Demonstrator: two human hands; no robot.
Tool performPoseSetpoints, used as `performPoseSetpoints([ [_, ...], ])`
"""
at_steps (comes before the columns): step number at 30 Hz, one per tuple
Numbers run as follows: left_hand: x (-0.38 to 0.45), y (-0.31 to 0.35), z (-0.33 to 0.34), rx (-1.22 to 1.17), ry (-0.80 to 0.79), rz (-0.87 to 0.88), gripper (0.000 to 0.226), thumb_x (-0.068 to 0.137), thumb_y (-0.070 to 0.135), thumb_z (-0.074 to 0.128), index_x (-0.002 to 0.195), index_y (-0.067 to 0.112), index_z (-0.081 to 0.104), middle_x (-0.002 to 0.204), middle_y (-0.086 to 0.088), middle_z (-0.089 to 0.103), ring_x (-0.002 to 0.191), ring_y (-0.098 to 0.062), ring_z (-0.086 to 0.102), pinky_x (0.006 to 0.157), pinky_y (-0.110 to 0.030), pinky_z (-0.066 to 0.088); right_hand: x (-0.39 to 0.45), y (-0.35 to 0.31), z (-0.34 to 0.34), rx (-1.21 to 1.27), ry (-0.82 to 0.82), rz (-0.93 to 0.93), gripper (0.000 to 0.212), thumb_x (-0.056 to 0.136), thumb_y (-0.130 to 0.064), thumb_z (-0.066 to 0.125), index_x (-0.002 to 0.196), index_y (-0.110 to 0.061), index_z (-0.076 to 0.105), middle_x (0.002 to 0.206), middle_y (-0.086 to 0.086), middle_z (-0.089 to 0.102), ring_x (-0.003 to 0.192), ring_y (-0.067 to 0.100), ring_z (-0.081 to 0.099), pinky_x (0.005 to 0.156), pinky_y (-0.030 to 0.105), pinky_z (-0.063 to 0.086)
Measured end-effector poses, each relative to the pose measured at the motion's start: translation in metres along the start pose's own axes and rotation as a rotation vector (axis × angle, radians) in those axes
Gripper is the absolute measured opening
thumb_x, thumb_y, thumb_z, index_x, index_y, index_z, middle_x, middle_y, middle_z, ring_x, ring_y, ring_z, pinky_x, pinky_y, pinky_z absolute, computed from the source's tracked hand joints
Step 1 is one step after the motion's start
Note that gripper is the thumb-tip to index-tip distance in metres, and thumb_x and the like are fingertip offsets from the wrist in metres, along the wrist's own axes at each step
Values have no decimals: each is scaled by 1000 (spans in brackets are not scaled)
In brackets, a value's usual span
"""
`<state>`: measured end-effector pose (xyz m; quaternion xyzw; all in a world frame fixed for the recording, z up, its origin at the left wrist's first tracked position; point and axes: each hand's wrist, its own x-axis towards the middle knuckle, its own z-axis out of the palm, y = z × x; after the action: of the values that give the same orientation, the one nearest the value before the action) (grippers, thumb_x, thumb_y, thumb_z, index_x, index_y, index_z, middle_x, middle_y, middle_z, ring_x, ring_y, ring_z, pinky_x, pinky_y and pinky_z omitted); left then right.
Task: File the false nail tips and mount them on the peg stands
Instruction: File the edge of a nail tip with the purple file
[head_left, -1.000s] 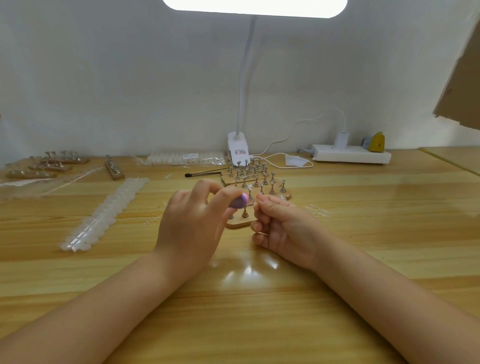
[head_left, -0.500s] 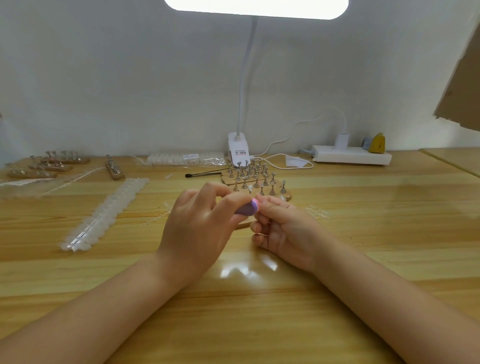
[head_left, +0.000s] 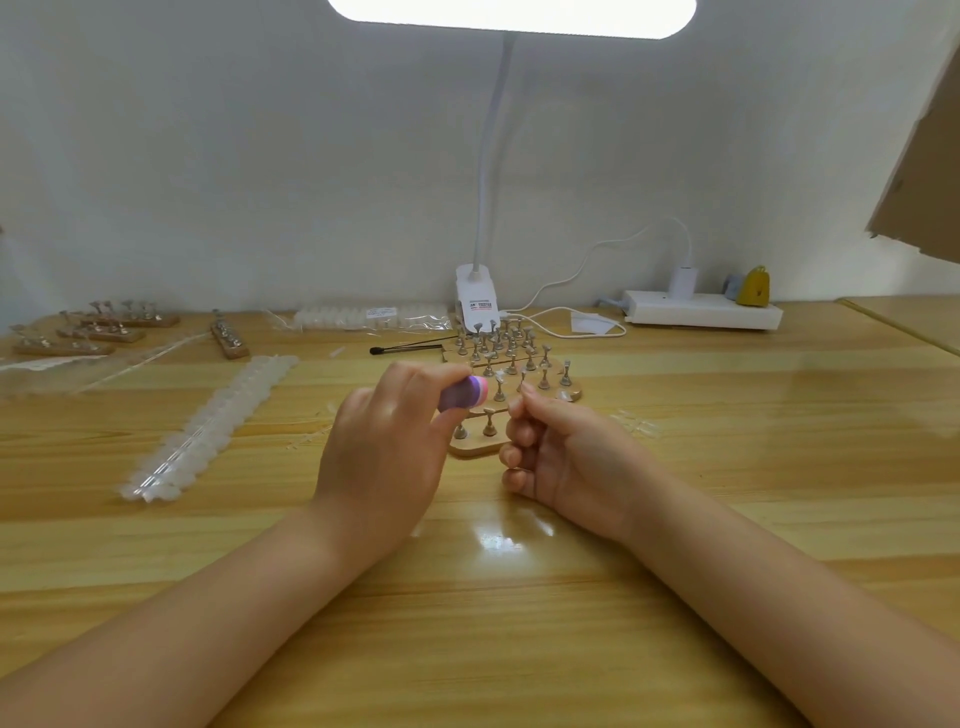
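- Fingers (head_left: 415, 384) of the left hand (head_left: 384, 447) were curled round a purple-and-pink nail file block (head_left: 465, 396), gripping it with its pink end pointing toward the right hand.
- Fingers (head_left: 519, 434) of the right hand (head_left: 566, 457) were curled in, thumb and forefinger pinched together near the file's end; whether a nail tip sat in that pinch could not be told, as anything there was too small and clear to make out.
- Both hands hovered just above the near end of a wooden peg stand (head_left: 475, 446), whose metal pegs stood upright in rows; a small clear nail tip (head_left: 563, 396) lay at its right end.
- More peg stands (head_left: 511, 351) sat crowded just behind it, near the foot of the desk lamp (head_left: 478, 301).
- A long strip of white false nail tips (head_left: 208, 431) lay diagonally on the worktop (head_left: 727, 467), well to the left of the hands.
- A clear packet of nail tips (head_left: 369, 317) lay by the wall, and a thin black-tipped brush (head_left: 405, 349) lay between it and the pegs.
- Four further loaded peg stands (head_left: 98, 332) sat at the far left.
- A white power strip (head_left: 701, 312) with a plugged-in adapter lay at the far right, beside a small yellow object (head_left: 756, 286).
- A few loose clear tips (head_left: 636, 423) lay on the worktop right of the right hand.
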<state>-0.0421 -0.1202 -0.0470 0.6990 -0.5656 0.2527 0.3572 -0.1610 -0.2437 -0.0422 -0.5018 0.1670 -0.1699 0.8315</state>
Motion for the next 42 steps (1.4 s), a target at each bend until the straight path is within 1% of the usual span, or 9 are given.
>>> performPoseSetpoints([
  [4, 0, -2, 2, -39, -5, -36, 25, 89, 12, 64, 114, 9, 62, 101, -5, 62, 72, -22, 57, 75, -37, 41, -1, -1, 0, 4, -1, 16, 26, 75, -40, 61, 74, -15, 59, 61, -1, 48, 53, 14, 51, 50, 25, 43],
  [8, -2, -4, 4, -44, -13, -30, 25, 91, 13, 63, 116, 11, 61, 101, -4, 62, 71, -21, 57, 74, -38, 43, -2, 1, -1, -32, 18, -17, 8, 87, -16, 62, 83, -13, 55, 67, 3, 61, 59, 18, 63, 51, 25, 49],
  [12, -2, -5, 6, -66, -8, -49, 24, 92, 16, 61, 116, 13, 61, 101, -1, 62, 70, -18, 54, 74, -36, 42, -4, 2, -2, -71, 7, -25, 12, 85, -4, 65, 81, -12, 57, 73, 10, 69, 63, 20, 69, 49, 24, 51],
  [17, -2, -4, 6, -92, 0, -35, 24, 93, 20, 55, 116, 13, 60, 99, 1, 62, 68, -8, 47, 74, -34, 41, -5, 3, -1, -119, -6, -55, 23, 68, -12, 75, 87, -8, 63, 72, 8, 69, 61, 15, 67, 54, 22, 53],
  [22, -3, -3, 6, -112, -34, -35, 25, 93, 23, 51, 116, 17, 60, 100, 4, 62, 71, -7, 49, 77, -30, 37, -5, 4, -1, -133, -40, -75, 6, 73, -10, 73, 79, -9, 74, 67, 4, 67, 59, 11, 63, 55, 20, 52],
  [27, -3, -3, 6, -127, -64, -21, 27, 95, 27, 49, 117, 18, 60, 99, 7, 65, 75, -3, 48, 79, -30, 37, -7, 1, 1, -175, -18, -90, 6, 67, -23, 76, 65, -17, 75, 64, 2, 67, 55, 10, 64, 49, 19, 51],
  [36, -3, -2, 4, -118, -18, 2, 25, 95, 25, 50, 115, 14, 60, 96, 3, 65, 71, -10, 53, 77, -39, 44, -4, 4, -4, -118, -52, -71, 14, 78, -16, 68, 85, -5, 74, 74, 8, 68, 63, 13, 67, 51, 20, 52],
  [39, -1, 3, 0, -131, 19, 85, 27, 95, 27, 49, 115, 12, 61, 97, -1, 67, 70, -16, 59, 77, -39, 44, -3, 5, -4, -110, -54, -82, 14, 75, -18, 68, 82, -7, 71, 71, 7, 65, 61, 14, 64, 50, 21, 51],
  [42, 0, 4, -1, -71, -25, 119, 25, 93, 23, 54, 110, 9, 66, 99, -1, 68, 74, -20, 63, 76, -41, 46, -4, 4, -4, -105, -97, -84, 14, 75, -20, 67, 84, -9, 68, 68, 5, 60, 61, 14, 61, 51, 22, 50],
])
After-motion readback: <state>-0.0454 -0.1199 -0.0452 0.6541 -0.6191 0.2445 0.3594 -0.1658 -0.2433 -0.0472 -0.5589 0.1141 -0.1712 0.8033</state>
